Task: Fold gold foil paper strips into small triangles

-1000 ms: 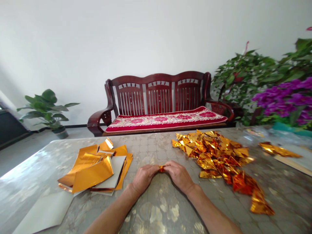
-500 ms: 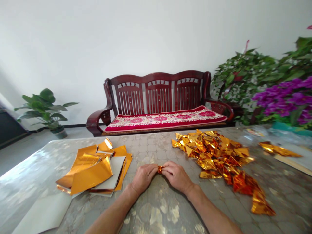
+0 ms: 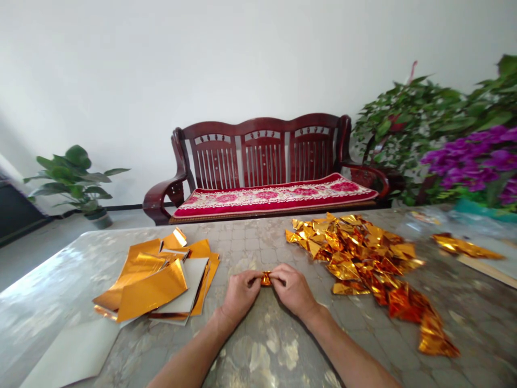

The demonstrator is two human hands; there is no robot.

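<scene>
Small folded gold-foil wedge (image 3: 265, 278), tightly creased and shiny orange-gold, at the lower middle of the frame, pinched from both sides. Left hand (image 3: 241, 295) and right hand (image 3: 293, 291) nearly closed, knuckles up, both gripping the wedge, with only its small centre showing between them. Bare forearms running from the hands down to the bottom edge of the frame.

Just right of the hands, a loose heap of folded gold-foil triangles (image 3: 355, 253), trailing toward the lower right into darker orange pieces. Just left of the hands, an untidy stack of flat gold-foil sheets (image 3: 151, 285), overlapping at angles, with pale backs showing in places. Below that stack, at the lower left, a plain pale sheet (image 3: 68, 350) lying flat. Toward the right edge, a narrow folded foil strip (image 3: 464, 247) beside a light wooden strip (image 3: 480, 268), with crumpled clear plastic (image 3: 440, 218) behind.

Underneath everything, a glossy counter (image 3: 52, 269) with a mottled grey and gold pattern. Beyond it, a dark red wooden bench (image 3: 262, 156) with a slatted back and a red floral cushion (image 3: 274, 198), set against a white wall (image 3: 242, 59). At the left, a potted plant (image 3: 70, 180) on the floor; at the upper right, green foliage (image 3: 412, 124) and purple flowers (image 3: 472, 161).
</scene>
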